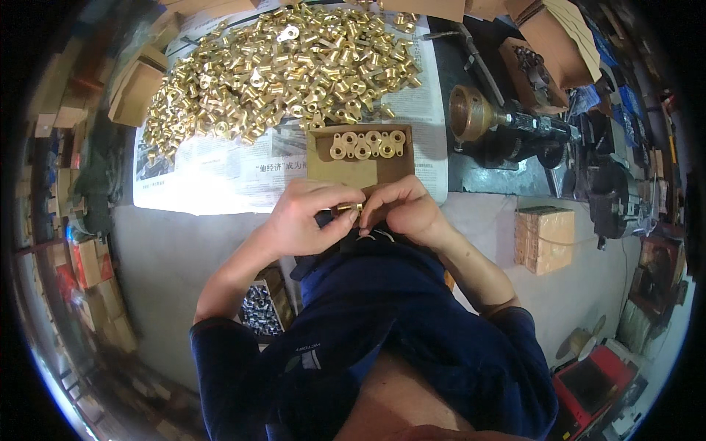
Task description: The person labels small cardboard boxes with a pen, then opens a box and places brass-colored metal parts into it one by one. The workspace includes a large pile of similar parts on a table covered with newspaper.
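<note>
A small brass fitting (350, 208) is pinched in my left hand (312, 214), just below the near edge of a cardboard box. Close beside it on the right, my right hand (406, 211) has its fingers bent around the same spot; whether they grip the fitting too is hard to make out. The open cardboard box (315, 163) holds several brass fittings (362, 152) lying in staggered rows at its far end. Beyond it spreads a large heap of loose brass fittings (294, 73), each with a round collar and a flat tab.
Printed newspaper (220, 180) covers the table under the heap. A machine with a brass-coloured round head (471, 114) stands at right, with a box of dark metal parts (540, 70) behind. A taped carton (544, 239) and a box of small metal parts (261, 309) sit lower down.
</note>
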The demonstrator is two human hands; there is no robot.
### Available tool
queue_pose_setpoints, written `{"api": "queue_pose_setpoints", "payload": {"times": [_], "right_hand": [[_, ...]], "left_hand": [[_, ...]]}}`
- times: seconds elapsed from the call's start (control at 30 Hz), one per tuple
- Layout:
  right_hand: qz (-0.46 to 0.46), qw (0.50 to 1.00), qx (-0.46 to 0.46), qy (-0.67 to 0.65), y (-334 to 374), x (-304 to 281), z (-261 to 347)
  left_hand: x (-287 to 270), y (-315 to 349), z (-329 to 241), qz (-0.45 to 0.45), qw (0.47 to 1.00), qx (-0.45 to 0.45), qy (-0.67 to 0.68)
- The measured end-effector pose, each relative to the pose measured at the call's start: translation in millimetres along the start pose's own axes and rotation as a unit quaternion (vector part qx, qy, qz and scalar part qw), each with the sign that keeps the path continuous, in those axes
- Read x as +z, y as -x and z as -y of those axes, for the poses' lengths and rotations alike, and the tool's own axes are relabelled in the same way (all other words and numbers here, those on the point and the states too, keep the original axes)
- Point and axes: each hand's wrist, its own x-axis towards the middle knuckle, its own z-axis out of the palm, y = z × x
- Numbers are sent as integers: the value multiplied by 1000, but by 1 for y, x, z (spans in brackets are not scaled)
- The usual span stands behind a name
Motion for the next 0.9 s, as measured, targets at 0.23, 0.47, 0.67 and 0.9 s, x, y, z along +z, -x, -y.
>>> {"api": "queue_pose_setpoints", "payload": {"times": [0.23, 0.47, 0.67, 0.9], "right_hand": [[7, 997, 39, -73, 2, -5, 1], [-77, 993, -83, 25, 3, 12, -10], [-84, 980, -153, 98, -4, 15, -30], [-75, 973, -136, 171, -7, 19, -30]], "left_hand": [[1, 0, 2, -24, 991, 108, -75], [-7, 0, 4, -38, 973, 102, -205], [-3, -1, -3, -31, 967, 49, -248], [0, 3, 5, -31, 958, 3, -285]]}}
